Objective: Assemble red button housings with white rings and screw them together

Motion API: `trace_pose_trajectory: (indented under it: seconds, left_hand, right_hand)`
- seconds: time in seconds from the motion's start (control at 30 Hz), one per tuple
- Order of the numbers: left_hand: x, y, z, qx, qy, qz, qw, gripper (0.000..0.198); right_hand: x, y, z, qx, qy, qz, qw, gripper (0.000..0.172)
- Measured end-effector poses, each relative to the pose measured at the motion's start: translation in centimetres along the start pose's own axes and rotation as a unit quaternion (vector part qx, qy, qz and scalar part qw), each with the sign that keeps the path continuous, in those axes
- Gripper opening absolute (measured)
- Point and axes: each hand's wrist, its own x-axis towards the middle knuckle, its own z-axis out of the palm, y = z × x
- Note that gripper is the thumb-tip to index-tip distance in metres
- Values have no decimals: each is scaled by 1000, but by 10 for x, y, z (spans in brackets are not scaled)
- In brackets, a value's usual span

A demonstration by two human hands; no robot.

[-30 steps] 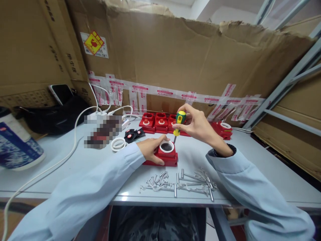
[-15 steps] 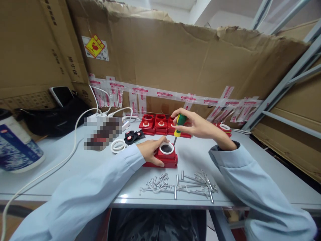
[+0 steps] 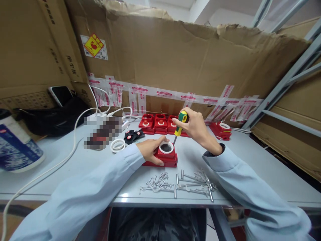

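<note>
A red plastic housing [image 3: 171,158] with a white ring [image 3: 166,147] on top sits mid-table. My left hand [image 3: 150,150] clasps its left side, fingers curled round it. My right hand [image 3: 195,128] is closed round the green-and-yellow handle of a small screwdriver [image 3: 180,122]. The screwdriver stands nearly upright with its tip down at the housing's right rear corner. A heap of silver screws and pins [image 3: 178,182] lies just in front of the housing.
A row of red housings [image 3: 157,123] lines the back, with another [image 3: 221,130] at the right. A loose white ring [image 3: 118,145], black parts [image 3: 132,135], white cables [image 3: 75,134], a phone [image 3: 60,94] and a blue-white container [image 3: 15,146] lie left. Cardboard [image 3: 175,60] walls the rear.
My right hand has turned on the screwdriver handle, its fingers closing further round it and the wrist dropping. The left hand and the housing have stayed put.
</note>
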Motion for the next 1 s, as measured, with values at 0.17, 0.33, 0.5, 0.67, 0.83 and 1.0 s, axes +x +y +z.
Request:
trace_pose_trajectory:
  seconds: [0.17, 0.33, 0.5, 0.67, 0.83, 1.0]
  left_hand:
    - [1, -3, 1, -3, -1, 8, 1000, 78]
    - [1, -4, 0, -17, -4, 21, 1000, 77]
    - [-1, 1, -2, -18, -2, 15, 1000, 78]
    - [0, 0, -2, -16, -6, 18, 1000, 77]
    - [0, -1, -2, -12, -3, 23, 1000, 73]
    - [0, 0, -2, -13, 1, 21, 1000, 73]
  right_hand:
    - [0, 3, -22, 76, 53, -7, 996, 17]
    - [-24, -7, -35, 169, 74, 30, 982, 14]
    - [-56, -8, -13, 243, -32, 81, 966, 14]
    - [-63, -5, 2, 238, -46, 71, 968, 15]
    - [-66, -7, 7, 233, -56, 58, 969, 15]
    - [-67, -8, 10, 235, -70, 56, 968, 14]
